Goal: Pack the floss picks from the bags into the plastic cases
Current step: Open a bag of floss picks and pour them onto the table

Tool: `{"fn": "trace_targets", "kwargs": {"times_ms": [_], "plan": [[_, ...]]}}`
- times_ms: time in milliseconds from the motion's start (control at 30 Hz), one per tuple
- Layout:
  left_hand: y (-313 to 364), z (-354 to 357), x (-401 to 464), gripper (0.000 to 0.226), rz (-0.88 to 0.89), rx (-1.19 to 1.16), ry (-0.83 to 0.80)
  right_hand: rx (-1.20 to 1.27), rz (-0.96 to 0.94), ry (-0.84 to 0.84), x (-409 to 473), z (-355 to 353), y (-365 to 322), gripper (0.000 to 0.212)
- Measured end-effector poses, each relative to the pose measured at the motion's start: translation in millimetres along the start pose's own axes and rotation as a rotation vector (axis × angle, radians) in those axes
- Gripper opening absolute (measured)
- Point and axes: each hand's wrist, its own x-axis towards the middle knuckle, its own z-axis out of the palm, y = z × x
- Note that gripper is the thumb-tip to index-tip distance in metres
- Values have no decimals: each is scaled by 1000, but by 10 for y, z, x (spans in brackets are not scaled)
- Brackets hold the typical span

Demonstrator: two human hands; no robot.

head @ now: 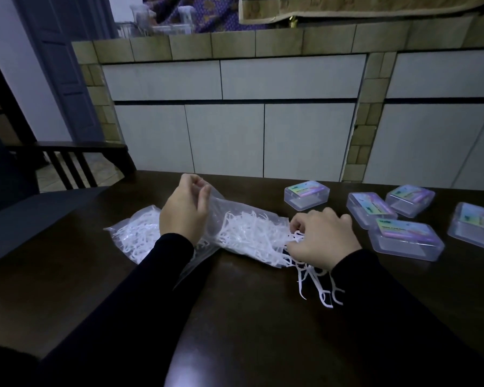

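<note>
A clear plastic bag full of white floss picks lies on the dark table. My left hand pinches the bag's raised end and lifts it. My right hand grips a bunch of floss picks at the bag's open mouth. A few loose picks lie spilled on the table under my right wrist. A second bag of picks lies to the left, partly behind my left arm. Several closed clear plastic cases with colourful labels stand to the right.
A dark wooden chair stands beyond the table's left corner. A tiled counter with white cabinet doors runs behind the table. Bare table surface lies in front of my arms.
</note>
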Motion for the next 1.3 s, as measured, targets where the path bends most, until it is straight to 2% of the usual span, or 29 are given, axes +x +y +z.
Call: {"fn": "trace_targets", "kwargs": {"times_ms": [100,200,367,500,600,700,833,967,1133,1300], "plan": [[-1,1,-6,16,48,118,-4,66,-79,55,-11,23,-43,39],[-15,-8,2,23,94,239,18,128,-124,31,-30,35,-78,46],[-58,-20,32,27,138,347,35,160,-77,79,-9,15,32,20],[-26,-24,8,28,89,359,34,98,-6,67,16,-12,84,16],[15,-32,-6,27,82,344,41,56,6,84,3,-39,81,18],[39,-26,-6,27,76,312,47,88,-81,140,-18,-25,22,31],[46,-23,-25,26,39,231,44,96,-157,35,-36,37,-81,48],[19,-29,-26,27,23,221,61,64,-81,66,-1,3,0,30],[10,-1,-36,27,-64,92,58,-6,30,-41,19,-117,147,21],[60,24,-51,27,-56,42,68,129,-132,75,-7,-92,51,32]]}}
